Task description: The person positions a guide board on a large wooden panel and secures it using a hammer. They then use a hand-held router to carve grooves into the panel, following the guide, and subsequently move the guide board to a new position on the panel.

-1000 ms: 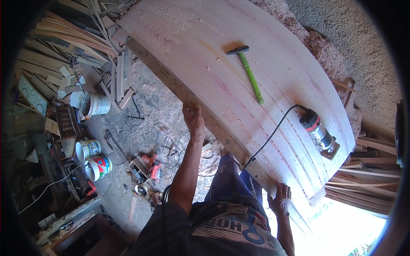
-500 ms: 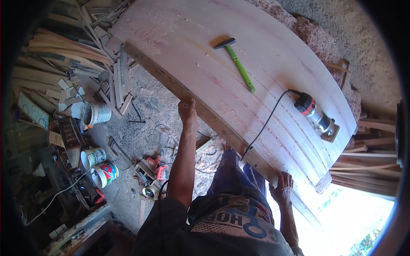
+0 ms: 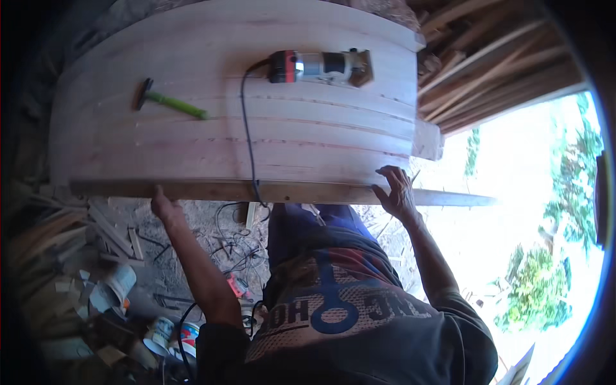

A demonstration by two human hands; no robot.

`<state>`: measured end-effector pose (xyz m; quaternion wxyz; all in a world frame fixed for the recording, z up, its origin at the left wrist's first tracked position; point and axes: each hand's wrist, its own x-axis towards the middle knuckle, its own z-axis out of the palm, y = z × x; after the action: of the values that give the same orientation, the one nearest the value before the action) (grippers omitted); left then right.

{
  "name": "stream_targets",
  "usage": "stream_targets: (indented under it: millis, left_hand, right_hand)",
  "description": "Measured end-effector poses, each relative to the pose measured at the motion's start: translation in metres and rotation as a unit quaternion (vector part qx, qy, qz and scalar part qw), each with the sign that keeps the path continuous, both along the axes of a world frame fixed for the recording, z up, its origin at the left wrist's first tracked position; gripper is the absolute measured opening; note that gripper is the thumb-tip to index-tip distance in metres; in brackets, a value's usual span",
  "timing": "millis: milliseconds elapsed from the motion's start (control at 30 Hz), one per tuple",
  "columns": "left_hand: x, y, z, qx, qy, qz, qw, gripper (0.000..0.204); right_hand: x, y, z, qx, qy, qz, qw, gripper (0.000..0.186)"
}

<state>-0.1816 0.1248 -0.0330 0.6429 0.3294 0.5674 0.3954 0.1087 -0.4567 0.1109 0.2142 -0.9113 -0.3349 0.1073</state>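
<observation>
Two bare hands grip the near edge of a wide wooden panel (image 3: 192,147) that fills the upper half of the frame. At lower left of the panel, the left hand (image 3: 165,206) comes up from below on an outstretched forearm, its fingers curled around the darker edge strip (image 3: 308,191) so that only the knuckles and back of the hand show. Toward centre right, the right hand (image 3: 396,191) rests on the same edge with the wrist bent back, fingers spread narrowly and hooked over the top of the board. Both arms rise from the lower middle of the frame. On the panel's top, a hammer with a green handle (image 3: 168,102) lies at upper left, and a corded router (image 3: 319,66) lies at upper centre, its black cord (image 3: 247,138) running down across the boards to the near edge.
</observation>
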Motion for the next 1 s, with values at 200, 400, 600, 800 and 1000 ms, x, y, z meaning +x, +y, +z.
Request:
stream_targets:
  millis: [200,400,600,800,1000]
  left_hand:
    - [0.014,-0.016,0.034,-0.030,0.004,-0.056,0.998,0.053]
    - [0.009,0.002,0.027,-0.062,-0.053,-0.098,0.992,0.049]
    - [-0.010,0.018,0.021,-0.052,-0.024,-0.103,0.993,0.033]
    - [0.007,0.000,0.018,-0.077,-0.028,-0.094,0.992,0.034]
    - [0.003,0.001,0.011,-0.068,0.011,-0.077,0.995,0.041]
  right_hand:
    - [0.041,-0.116,-0.003,-0.138,0.020,-0.036,0.989,0.042]
    - [0.046,-0.138,-0.040,-0.090,0.233,0.058,0.967,0.025]
    - [0.045,-0.135,-0.041,-0.006,0.243,0.086,0.966,0.021]
    - [0.048,-0.146,-0.049,-0.006,0.235,0.100,0.967,0.022]
    - [0.057,-0.148,-0.055,0.024,0.233,0.138,0.962,0.022]
